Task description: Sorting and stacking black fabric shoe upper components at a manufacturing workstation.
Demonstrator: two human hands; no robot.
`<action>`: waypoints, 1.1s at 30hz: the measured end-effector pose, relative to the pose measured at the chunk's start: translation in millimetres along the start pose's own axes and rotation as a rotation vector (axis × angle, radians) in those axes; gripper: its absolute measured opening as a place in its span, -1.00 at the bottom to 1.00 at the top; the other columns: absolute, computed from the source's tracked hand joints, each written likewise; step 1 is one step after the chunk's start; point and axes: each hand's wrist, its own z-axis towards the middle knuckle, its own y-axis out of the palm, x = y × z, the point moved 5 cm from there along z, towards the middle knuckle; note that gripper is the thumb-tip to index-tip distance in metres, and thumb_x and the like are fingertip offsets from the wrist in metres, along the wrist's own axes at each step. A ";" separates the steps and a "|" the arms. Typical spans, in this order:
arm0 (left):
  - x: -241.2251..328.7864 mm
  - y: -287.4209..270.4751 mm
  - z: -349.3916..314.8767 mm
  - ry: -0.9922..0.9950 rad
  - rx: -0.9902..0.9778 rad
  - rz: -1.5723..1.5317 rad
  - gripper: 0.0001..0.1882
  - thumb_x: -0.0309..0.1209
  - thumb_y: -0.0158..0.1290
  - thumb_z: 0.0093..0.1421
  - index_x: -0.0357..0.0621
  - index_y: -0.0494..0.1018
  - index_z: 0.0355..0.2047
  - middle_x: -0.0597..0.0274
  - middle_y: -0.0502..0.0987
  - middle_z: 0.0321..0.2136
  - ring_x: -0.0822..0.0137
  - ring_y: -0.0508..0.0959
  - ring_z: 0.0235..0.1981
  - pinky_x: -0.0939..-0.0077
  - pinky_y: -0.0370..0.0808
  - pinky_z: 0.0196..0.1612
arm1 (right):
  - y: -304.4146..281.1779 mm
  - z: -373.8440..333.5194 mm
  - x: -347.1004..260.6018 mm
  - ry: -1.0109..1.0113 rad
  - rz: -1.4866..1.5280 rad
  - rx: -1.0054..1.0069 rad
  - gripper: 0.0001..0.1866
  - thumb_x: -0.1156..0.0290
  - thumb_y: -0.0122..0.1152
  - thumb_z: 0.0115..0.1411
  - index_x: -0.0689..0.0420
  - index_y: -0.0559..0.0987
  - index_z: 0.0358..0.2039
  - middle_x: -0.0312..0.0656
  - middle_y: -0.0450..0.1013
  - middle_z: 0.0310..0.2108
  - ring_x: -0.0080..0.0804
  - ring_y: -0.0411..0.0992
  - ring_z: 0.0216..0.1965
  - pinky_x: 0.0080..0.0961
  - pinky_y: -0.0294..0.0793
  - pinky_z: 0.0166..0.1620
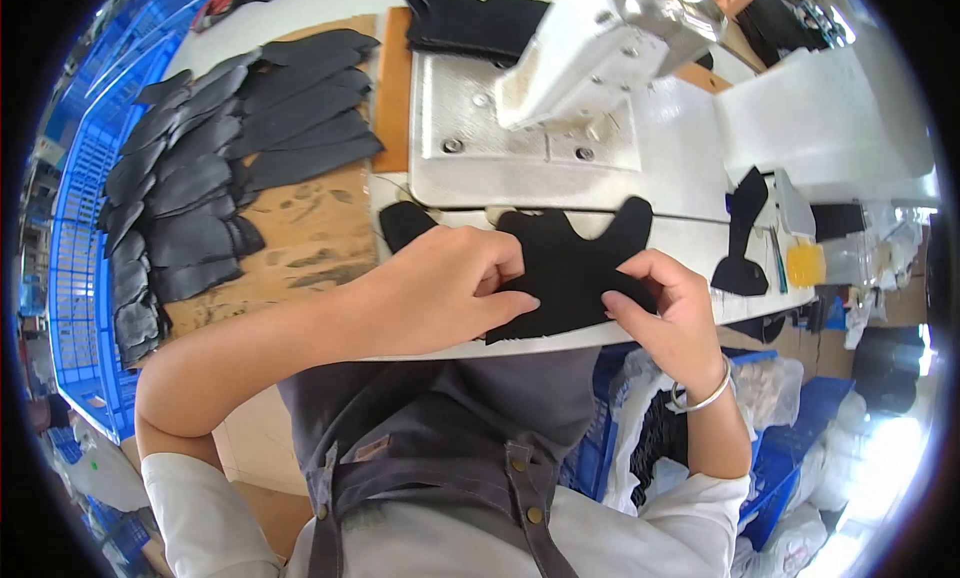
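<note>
A black cut fabric piece (570, 258) with curved, notched edges lies at the table's front edge, below the sewing machine (575, 68). My left hand (460, 283) pinches its left side between thumb and bent fingers. Thumb and forefinger of my right hand (665, 303) close on its lower right edge, where the material seems folded over. Left of the piece, a dark rounded end (405, 223) shows past my left hand; whether it belongs to the same piece I cannot tell.
Many black pieces (200, 168) overlap in rows on a wooden board (310, 228) at left, beside a blue crate (85, 238). More black fabric (470, 23) lies behind. At right are a narrow black piece (742, 238), a slim tool (777, 260) and a yellow block (805, 265).
</note>
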 end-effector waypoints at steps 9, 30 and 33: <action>-8.7 10.9 0.6 -0.135 0.045 0.222 -0.58 -0.26 0.28 0.04 -0.30 0.31 -0.62 0.17 0.32 -0.81 0.46 0.23 -0.76 0.50 0.19 -0.67 | 10.4 7.3 -3.0 -0.107 -0.053 -0.173 -0.66 0.49 0.37 -0.05 0.20 0.49 -0.24 -0.15 0.52 -0.38 -0.37 0.51 -0.36 -0.56 0.45 -0.26; -16.3 12.9 -2.0 0.148 0.269 0.324 -0.54 -0.20 0.32 -0.07 -0.23 0.29 -0.64 0.10 0.25 -0.83 0.12 0.21 -0.79 0.38 0.17 -0.66 | 21.2 2.3 -4.8 -0.240 -0.275 -0.075 -0.60 0.55 0.42 -0.13 0.17 0.52 -0.22 -0.15 0.52 -0.33 -0.27 0.54 -0.30 -0.51 0.49 -0.22; -16.3 13.4 -2.4 0.167 0.285 0.347 -0.55 -0.20 0.32 -0.07 -0.22 0.29 -0.64 0.10 0.26 -0.82 0.10 0.24 -0.78 0.37 0.18 -0.66 | 21.0 1.3 -5.3 -0.247 -0.280 -0.078 -0.59 0.55 0.42 -0.14 0.16 0.52 -0.22 -0.15 0.52 -0.33 -0.28 0.54 -0.30 -0.51 0.50 -0.23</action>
